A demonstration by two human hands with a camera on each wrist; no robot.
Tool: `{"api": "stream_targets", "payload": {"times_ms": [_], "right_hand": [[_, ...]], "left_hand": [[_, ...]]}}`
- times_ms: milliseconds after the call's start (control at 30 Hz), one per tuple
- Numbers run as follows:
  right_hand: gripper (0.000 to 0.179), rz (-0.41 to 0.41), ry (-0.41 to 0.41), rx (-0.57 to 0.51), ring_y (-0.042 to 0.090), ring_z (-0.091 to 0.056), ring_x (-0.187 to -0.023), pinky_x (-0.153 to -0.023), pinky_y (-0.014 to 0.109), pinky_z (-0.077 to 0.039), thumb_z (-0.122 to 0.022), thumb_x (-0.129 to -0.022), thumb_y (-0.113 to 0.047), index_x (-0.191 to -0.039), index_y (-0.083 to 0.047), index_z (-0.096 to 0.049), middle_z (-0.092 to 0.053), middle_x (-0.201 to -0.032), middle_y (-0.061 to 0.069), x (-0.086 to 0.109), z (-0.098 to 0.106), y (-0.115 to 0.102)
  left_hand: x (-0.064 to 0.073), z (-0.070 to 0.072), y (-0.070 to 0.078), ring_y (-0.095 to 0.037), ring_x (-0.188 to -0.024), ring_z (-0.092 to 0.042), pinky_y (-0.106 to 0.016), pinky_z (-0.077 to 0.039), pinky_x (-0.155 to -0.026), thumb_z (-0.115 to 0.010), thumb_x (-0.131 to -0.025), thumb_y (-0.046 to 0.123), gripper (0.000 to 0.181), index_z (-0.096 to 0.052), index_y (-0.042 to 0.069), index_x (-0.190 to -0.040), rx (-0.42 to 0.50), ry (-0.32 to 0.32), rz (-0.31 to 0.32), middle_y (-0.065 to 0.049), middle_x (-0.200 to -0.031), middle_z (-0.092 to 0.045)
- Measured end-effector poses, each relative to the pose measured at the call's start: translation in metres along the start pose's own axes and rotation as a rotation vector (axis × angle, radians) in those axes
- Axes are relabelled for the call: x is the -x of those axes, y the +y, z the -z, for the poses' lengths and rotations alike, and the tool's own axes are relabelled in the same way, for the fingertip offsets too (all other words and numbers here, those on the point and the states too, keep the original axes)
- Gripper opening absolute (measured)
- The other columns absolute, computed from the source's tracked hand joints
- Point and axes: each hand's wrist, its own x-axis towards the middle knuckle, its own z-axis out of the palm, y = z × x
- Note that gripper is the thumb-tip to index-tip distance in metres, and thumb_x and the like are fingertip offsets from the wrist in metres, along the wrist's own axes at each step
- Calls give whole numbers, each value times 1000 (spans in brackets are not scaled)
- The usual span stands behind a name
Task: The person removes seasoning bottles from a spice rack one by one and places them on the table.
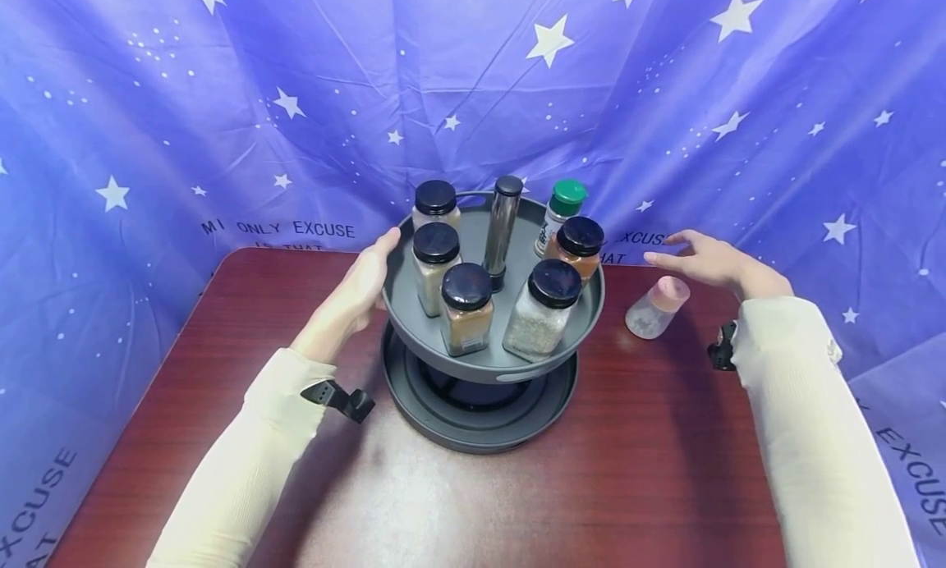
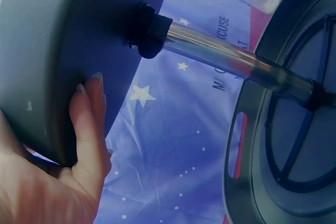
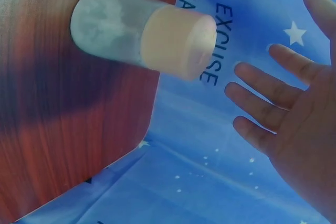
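Note:
My left hand (image 1: 353, 295) grips the left rim of the upper tray (image 1: 473, 369) of a grey two-tier spice rack. In the left wrist view, the fingers (image 2: 89, 124) curl under the tray's edge. Several square spice jars (image 1: 467, 309) with black lids stand on this tier, along with a green-capped bottle (image 1: 563, 211). To the right of the rack, a seasoning shaker (image 1: 656, 308) with a pink cap and whitish contents stands on the table. My right hand (image 1: 705, 263) hovers just above and behind it, fingers spread and holding nothing; the right wrist view shows its bare palm (image 3: 304, 145).
A metal post (image 1: 504, 223) rises through the upper tray; below it lies the grey lower tray (image 1: 473, 441). The rack stands on a reddish-brown wooden table (image 1: 628, 469). Behind hangs a blue curtain (image 1: 332, 100) with white stars, close to the table's far edge.

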Motion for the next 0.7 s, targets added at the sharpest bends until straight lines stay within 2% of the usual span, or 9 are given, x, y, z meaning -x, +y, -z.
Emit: {"api": "stream_targets", "payload": {"times_ms": [300, 533, 700], "right_hand": [[88, 68, 30, 33, 51, -36, -137, -109, 67, -30, -37, -95, -70, -152, -4, -25, -33, -151, 32, -3, 8, -31], [87, 81, 19, -9, 52, -20, -145, -111, 71, -20, -29, -96, -72, -157, -10, -19, -17, -162, 25, 0, 16, -51], [83, 118, 39, -8, 50, -27, -142, -111, 69, -23, -28, -97, -70, -156, -12, -21, -27, -159, 24, 5, 23, -61]], "left_hand": [[0, 0, -1, -6, -59, -63, -27, -54, -58, -24, -103, 57, 50, -54, 17, -109, -4, 1, -3, 9, -69, -64], [-1, 0, -2, -6, -60, -64, -27, -55, -60, -25, -103, 57, 50, -54, 17, -110, 4, -4, -2, 10, -71, -65], [-2, 0, -2, -5, -60, -64, -27, -55, -61, -25, -103, 57, 50, -54, 17, -111, 2, 0, -1, 9, -71, -64]]}}
